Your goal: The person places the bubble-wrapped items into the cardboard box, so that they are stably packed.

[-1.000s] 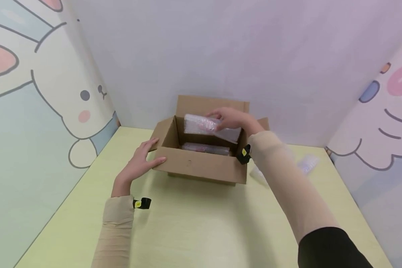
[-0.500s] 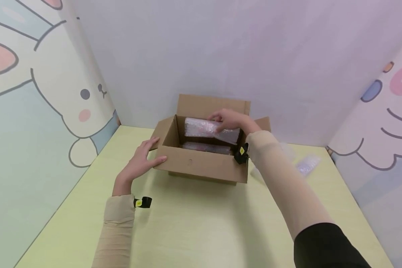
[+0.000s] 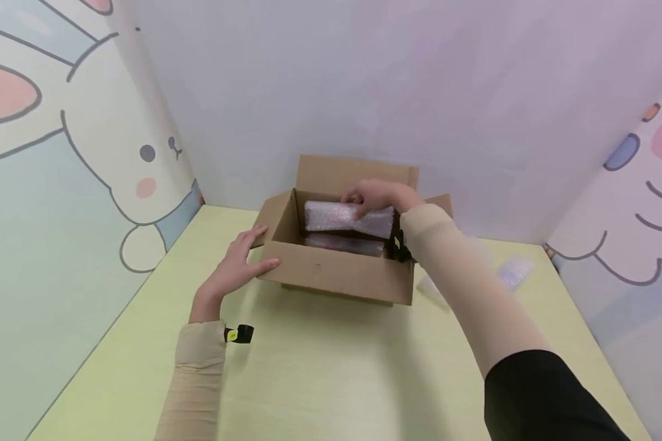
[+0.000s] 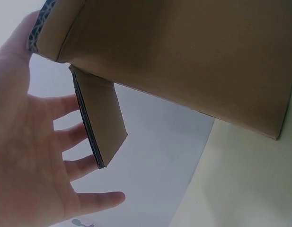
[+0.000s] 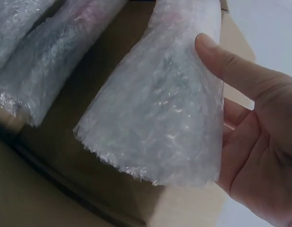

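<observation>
An open cardboard box [image 3: 336, 269] stands on the table with its flaps spread. My right hand [image 3: 372, 196] grips a bubble-wrapped package [image 3: 331, 216] by its upper edge, thumb on one face and fingers behind, inside the box near its back wall. In the right wrist view this package [image 5: 160, 109] flares wider at its near end, with a reddish patch showing through the wrap. Another bubble-wrapped package [image 3: 344, 244] lies lower in the box, towards the front. My left hand [image 3: 234, 263] rests at the box's front left corner, thumb against the front flap and straight fingers against the left flap [image 4: 99, 118].
Pieces of clear bubble wrap [image 3: 514, 271] lie on the yellow table [image 3: 320, 373] to the right of the box, partly hidden by the right forearm. Behind the box's raised back flap [image 3: 358, 173] is a pale wall [image 3: 364, 79]. Cartoon-printed walls flank the table.
My right hand has lowered the bubble-wrapped package further into the box, and it hangs more level. My left hand stays at the box corner. The head view has shifted slightly.
</observation>
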Motion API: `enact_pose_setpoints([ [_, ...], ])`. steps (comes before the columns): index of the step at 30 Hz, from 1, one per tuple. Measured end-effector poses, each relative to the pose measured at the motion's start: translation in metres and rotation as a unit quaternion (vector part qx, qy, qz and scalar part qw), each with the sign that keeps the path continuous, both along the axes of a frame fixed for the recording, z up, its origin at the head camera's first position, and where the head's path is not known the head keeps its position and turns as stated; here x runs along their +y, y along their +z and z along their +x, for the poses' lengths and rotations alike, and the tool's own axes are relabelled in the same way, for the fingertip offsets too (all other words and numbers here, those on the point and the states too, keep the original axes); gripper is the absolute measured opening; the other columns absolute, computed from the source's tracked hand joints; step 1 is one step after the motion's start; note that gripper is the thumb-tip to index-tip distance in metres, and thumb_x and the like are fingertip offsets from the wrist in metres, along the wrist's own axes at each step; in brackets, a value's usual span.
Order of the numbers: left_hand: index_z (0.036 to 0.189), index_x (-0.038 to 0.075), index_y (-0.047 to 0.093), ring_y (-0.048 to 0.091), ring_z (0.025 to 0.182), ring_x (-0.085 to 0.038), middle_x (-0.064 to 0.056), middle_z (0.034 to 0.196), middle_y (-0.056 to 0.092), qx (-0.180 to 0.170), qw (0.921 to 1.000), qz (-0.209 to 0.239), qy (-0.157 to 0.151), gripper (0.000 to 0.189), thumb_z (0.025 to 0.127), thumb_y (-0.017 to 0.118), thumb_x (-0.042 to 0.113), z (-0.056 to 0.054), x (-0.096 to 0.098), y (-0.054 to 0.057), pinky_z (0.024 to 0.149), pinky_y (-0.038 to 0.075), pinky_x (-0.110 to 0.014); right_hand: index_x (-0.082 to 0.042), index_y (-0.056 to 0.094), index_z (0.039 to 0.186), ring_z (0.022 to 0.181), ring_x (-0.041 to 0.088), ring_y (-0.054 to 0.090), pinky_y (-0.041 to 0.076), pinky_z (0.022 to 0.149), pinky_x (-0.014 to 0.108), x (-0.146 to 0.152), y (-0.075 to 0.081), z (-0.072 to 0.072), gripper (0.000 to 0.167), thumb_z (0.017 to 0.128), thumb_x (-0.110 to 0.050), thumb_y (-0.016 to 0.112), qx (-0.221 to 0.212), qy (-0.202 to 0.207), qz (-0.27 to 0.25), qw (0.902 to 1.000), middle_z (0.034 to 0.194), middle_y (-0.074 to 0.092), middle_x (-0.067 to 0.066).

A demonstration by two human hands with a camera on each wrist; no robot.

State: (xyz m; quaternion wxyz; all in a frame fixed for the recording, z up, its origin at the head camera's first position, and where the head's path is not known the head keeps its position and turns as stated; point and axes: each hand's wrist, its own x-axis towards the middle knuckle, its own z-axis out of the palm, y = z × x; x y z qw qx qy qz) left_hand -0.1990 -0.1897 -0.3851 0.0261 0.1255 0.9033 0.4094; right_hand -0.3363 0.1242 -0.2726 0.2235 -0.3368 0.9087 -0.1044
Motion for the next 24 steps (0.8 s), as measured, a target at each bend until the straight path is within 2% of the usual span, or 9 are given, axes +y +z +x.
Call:
enact_pose_setpoints([
  [3, 0.155, 0.017, 0.021, 0.024, 0.142, -0.038, -0.017, 0.155, 0.024, 0.001, 1.0000, 0.004, -0.002, 0.086, 0.088, 0.067, 0.045, 0.002, 0.001, 0.000, 0.110, 0.027, -0.064, -0.005, 0.053, 0.137, 0.125, 0.033, 0.055, 0.045, 0.104, 0.045, -0.002, -0.006, -0.002, 0.050, 0.091, -0.017, 0.068, 0.000, 0.011, -0.002, 0.9999, 0.133, 0.059, 0.020],
  [13, 0.154, 0.014, 0.022, 0.021, 0.143, -0.038, -0.017, 0.156, 0.023, 0.021, 0.9998, -0.001, 0.007, 0.088, 0.086, 0.070, 0.042, 0.011, 0.002, -0.003, 0.111, 0.026, -0.064, -0.005, 0.062, 0.127, 0.116, 0.028, 0.062, 0.050, 0.098, 0.042, -0.009, -0.014, 0.000, 0.044, 0.088, -0.021, 0.072, 0.052, 0.031, 0.011, 0.9981, 0.126, 0.065, 0.014],
  [17, 0.155, 0.014, 0.021, 0.019, 0.144, -0.038, -0.017, 0.157, 0.022, 0.023, 0.9997, -0.001, 0.008, 0.090, 0.085, 0.071, 0.042, 0.015, 0.004, -0.005, 0.111, 0.025, -0.064, -0.005, 0.063, 0.125, 0.115, 0.027, 0.061, 0.050, 0.097, 0.041, -0.010, -0.023, 0.002, 0.041, 0.088, -0.021, 0.071, 0.054, 0.042, 0.029, 0.9973, 0.126, 0.064, 0.013],
  [21, 0.155, 0.014, 0.021, 0.020, 0.143, -0.037, -0.016, 0.157, 0.022, 0.023, 0.9997, 0.004, 0.009, 0.090, 0.085, 0.071, 0.042, 0.016, 0.006, -0.006, 0.111, 0.026, -0.065, -0.005, 0.062, 0.126, 0.116, 0.027, 0.060, 0.045, 0.103, 0.043, -0.011, -0.032, 0.004, 0.041, 0.089, -0.021, 0.070, 0.052, 0.043, 0.037, 0.9970, 0.127, 0.063, 0.012],
  [24, 0.154, 0.015, 0.022, 0.019, 0.144, -0.037, -0.015, 0.158, 0.021, 0.025, 0.9996, 0.007, 0.008, 0.090, 0.085, 0.072, 0.042, 0.017, 0.007, -0.008, 0.111, 0.026, -0.064, -0.006, 0.061, 0.128, 0.117, 0.027, 0.059, 0.045, 0.103, 0.043, -0.013, -0.038, 0.005, 0.042, 0.089, -0.020, 0.070, 0.052, 0.043, 0.046, 0.9967, 0.127, 0.063, 0.012],
])
